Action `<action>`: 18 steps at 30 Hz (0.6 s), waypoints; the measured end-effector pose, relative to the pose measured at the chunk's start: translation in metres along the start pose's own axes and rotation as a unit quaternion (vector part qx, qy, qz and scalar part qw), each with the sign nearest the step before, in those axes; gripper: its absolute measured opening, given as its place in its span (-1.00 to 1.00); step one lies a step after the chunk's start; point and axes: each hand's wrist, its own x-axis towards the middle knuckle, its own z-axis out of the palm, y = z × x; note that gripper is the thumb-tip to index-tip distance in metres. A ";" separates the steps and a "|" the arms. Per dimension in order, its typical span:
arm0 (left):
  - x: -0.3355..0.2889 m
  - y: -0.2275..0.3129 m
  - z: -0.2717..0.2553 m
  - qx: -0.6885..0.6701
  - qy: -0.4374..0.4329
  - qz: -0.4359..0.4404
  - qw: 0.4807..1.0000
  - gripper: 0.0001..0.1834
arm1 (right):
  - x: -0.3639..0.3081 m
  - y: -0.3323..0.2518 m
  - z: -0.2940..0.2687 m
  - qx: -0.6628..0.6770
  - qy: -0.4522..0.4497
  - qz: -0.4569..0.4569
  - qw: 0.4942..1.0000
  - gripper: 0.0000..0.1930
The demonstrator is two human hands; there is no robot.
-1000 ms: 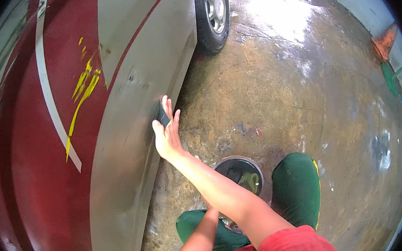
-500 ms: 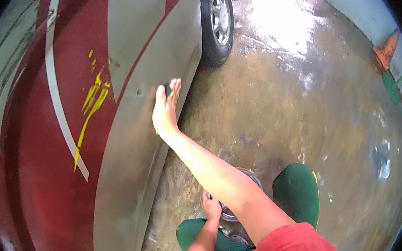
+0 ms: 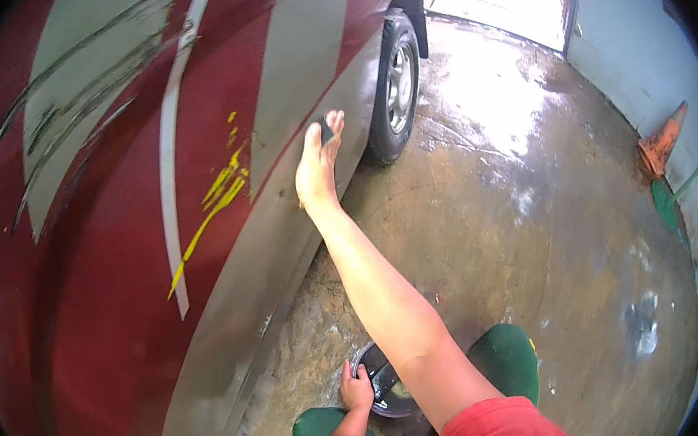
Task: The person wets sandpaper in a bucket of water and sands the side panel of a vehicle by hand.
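My right hand point(image 3: 318, 173) reaches forward to the lower side of a red and grey vehicle point(image 3: 282, 212). Between its thumb and fingers is a small dark flat pad point(image 3: 327, 134), pressed against the grey panel; its exact kind I cannot make out. Low down between my knees, my left hand point(image 3: 357, 391) grips the rim of a round dark basin point(image 3: 394, 414). Something pale lies inside the basin, partly covered by my right arm. Yellow smears point(image 3: 221, 193) and long dark scratches point(image 3: 92, 88) mark the bodywork left of my right hand.
Ahead is the vehicle's wheel point(image 3: 397, 88) under its arch. Wet, shiny concrete floor point(image 3: 485, 197) spreads to the right. Against the pale wall point(image 3: 632, 69) stand an orange cone point(image 3: 664, 143) and a green long-handled thing point(image 3: 666, 205). My green-clad knee point(image 3: 507, 364) is bent beside the basin.
The view has shifted, so the vehicle sits further right. My right hand has slid forward along the panel toward the wheel, pad still in it. The left hand stays at the basin.
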 end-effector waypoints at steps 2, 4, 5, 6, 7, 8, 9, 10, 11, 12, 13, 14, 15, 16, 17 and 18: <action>0.006 -0.014 0.010 0.000 0.003 -0.011 1.000 -0.32 | -0.028 -0.036 0.013 -0.030 -0.022 -0.059 0.998 -0.22; 0.041 -0.094 -0.011 0.010 0.035 0.021 0.999 -0.32 | -0.111 -0.100 0.066 0.009 -0.068 -0.168 0.983 -0.18; 0.050 -0.118 -0.015 0.020 0.039 0.038 0.998 -0.31 | -0.164 -0.111 0.075 0.031 -0.093 -0.223 0.970 -0.15; 0.051 -0.148 -0.033 0.038 0.016 0.054 0.998 -0.31 | -0.208 -0.117 0.082 0.040 -0.139 -0.248 0.958 -0.12; 0.035 -0.108 0.005 0.030 -0.004 0.037 0.999 -0.30 | -0.211 -0.065 0.051 -0.025 -0.178 -0.277 0.944 -0.09; 0.020 -0.072 0.016 0.031 -0.003 0.014 0.999 -0.30 | -0.185 -0.040 0.026 -0.094 -0.194 -0.313 0.925 -0.06; 0.002 -0.013 0.013 0.031 -0.004 -0.003 1.000 -0.30 | -0.139 -0.031 0.010 -0.041 -0.134 -0.288 0.947 -0.07; 0.001 -0.003 -0.003 0.018 0.013 -0.006 1.000 -0.30 | -0.091 -0.042 0.022 -0.026 -0.074 -0.259 0.963 -0.17; -0.002 0.002 -0.014 0.026 0.012 -0.030 0.999 -0.32 | -0.044 -0.055 0.028 0.034 -0.029 -0.174 0.984 -0.27; -0.001 0.012 -0.017 0.031 0.001 -0.044 0.999 -0.34 | 0.005 -0.057 0.022 0.033 0.011 -0.116 0.993 -0.31; 0.001 0.022 -0.016 0.014 0.001 -0.033 0.999 -0.34 | 0.053 -0.044 0.008 0.004 0.027 -0.122 0.992 -0.28; 0.003 0.030 -0.012 0.018 -0.008 -0.017 1.000 -0.31 | 0.086 -0.032 -0.003 -0.001 0.053 -0.136 0.989 -0.28; 0.001 0.020 -0.017 0.028 -0.001 -0.027 0.999 -0.29 | 0.066 -0.038 0.017 0.008 0.030 -0.134 0.991 -0.28; -0.003 0.004 -0.027 0.032 0.012 -0.046 0.998 -0.29 | 0.018 -0.051 0.039 0.022 -0.008 -0.120 0.993 -0.27; -0.001 -0.009 -0.033 0.033 0.022 -0.056 0.998 -0.29 | -0.034 -0.073 0.054 0.033 -0.041 -0.113 0.992 -0.26; 0.000 -0.015 -0.032 0.029 0.026 -0.055 0.998 -0.29 | -0.096 -0.103 0.060 0.018 -0.074 -0.169 0.983 -0.23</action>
